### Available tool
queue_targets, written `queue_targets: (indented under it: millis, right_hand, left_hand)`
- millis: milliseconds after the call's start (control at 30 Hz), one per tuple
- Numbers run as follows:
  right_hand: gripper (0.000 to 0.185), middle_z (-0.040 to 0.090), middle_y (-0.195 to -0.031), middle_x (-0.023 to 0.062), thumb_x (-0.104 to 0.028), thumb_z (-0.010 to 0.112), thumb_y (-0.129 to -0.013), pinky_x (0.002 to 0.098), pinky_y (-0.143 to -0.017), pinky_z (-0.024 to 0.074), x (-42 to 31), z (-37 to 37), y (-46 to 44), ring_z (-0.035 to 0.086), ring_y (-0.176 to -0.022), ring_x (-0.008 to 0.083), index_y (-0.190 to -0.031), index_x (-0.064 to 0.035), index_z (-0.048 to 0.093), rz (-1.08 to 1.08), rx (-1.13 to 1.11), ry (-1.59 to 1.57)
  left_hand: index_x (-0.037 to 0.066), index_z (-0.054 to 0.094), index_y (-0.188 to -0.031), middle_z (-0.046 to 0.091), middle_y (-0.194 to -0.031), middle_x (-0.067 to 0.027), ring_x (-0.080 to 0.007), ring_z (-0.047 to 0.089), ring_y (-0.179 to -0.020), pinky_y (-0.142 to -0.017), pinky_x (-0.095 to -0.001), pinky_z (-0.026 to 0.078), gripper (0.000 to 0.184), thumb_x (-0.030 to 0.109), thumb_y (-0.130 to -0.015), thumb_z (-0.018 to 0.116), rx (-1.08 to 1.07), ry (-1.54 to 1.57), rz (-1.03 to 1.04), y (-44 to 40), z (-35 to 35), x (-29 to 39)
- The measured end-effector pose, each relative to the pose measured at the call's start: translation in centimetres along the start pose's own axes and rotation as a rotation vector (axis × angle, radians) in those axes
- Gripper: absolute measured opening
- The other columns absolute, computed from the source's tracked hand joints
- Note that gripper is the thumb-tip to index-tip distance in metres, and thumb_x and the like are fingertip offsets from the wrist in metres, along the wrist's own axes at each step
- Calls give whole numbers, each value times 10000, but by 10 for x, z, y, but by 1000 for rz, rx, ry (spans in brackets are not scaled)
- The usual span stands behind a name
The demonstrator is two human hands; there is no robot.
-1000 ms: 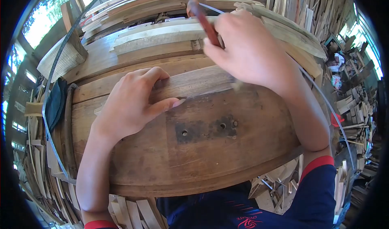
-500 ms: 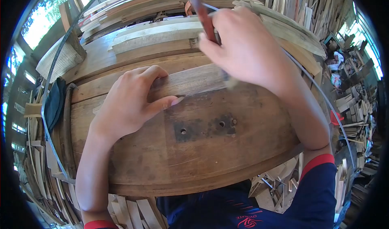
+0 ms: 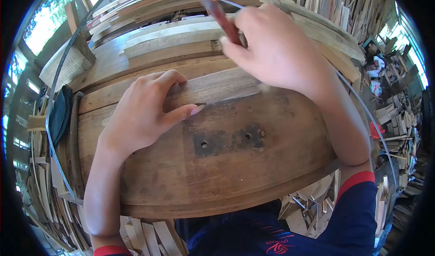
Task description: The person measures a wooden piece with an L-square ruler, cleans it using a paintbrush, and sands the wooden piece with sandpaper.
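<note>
A narrow wooden strip (image 3: 217,86) lies across the wooden bench (image 3: 226,179). My left hand (image 3: 138,111) grips the strip's left part, thumb on its near edge and fingers over the far side. Above the strip's right part is my right hand (image 3: 276,49), closed round a tool with a reddish-brown handle (image 3: 224,22) that slants up to the left. A blurred tip below this hand is close to the strip; whether it touches cannot be made out. Nearer to me, a dark stained patch (image 3: 229,140) with two holes marks the bench top.
Long pale boards (image 3: 176,39) lie at the bench's far side. A dark blue cloth (image 3: 61,115) and a brown rod (image 3: 74,142) are at the left edge. A wooden block (image 3: 68,63) stands at the far left. Scrap wood (image 3: 394,138) is heaped at the right.
The reddish-brown handle has shifted slightly up and to the left with my right hand. My left hand keeps its grip on the strip, and the view has shifted slightly.
</note>
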State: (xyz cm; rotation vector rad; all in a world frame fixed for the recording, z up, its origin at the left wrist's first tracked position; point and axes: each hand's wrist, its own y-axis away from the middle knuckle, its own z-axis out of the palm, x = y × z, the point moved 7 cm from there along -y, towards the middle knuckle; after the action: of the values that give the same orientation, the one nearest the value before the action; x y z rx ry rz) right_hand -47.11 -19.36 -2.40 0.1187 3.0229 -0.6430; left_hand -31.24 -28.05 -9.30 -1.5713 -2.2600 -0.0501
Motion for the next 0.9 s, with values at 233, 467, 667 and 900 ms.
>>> queue_targets:
  millis: [233, 467, 667, 900]
  right_hand:
    - [293, 657, -639, 168, -171, 656, -962, 399, -609, 551, 3, -8, -1, 696, -599, 246, -769, 49, 644, 110, -110, -124]
    - [272, 642, -619, 173, -167, 660, -928, 450, -607, 538, 0, 7, 2, 672, -570, 338, -752, 40, 655, -65, 105, 140]
    - [310, 600, -515, 155, -146, 614, -937, 429, -584, 570, -29, -2, 7, 675, -492, 289, -690, 31, 671, -139, 87, -271]
    - [325, 614, -550, 142, -179, 652, -959, 392, -560, 540, -1, 9, 0, 643, -483, 279, -701, 18, 656, -44, 150, 41]
  left_hand:
    - [-40, 664, -1217, 732, -1076, -233, -421, 693, -1020, -932, -444, 527, 521, 302, -870, 847, -30, 25, -23, -1, 1, 0]
    - [-50, 678, -1228, 727, -1110, -239, -433, 689, -1025, -946, -457, 525, 532, 298, -864, 850, 18, 6, 19, 1, 1, 1]
    - [-17, 688, -1269, 728, -1146, -208, -400, 667, -1106, -1002, -458, 501, 535, 273, -852, 852, 65, -22, 102, -1, 2, 3]
    - [28, 572, -1472, 676, -1319, -188, -359, 618, -1240, -1077, -481, 470, 723, 256, -843, 845, 226, -98, 183, 3, -9, 16]
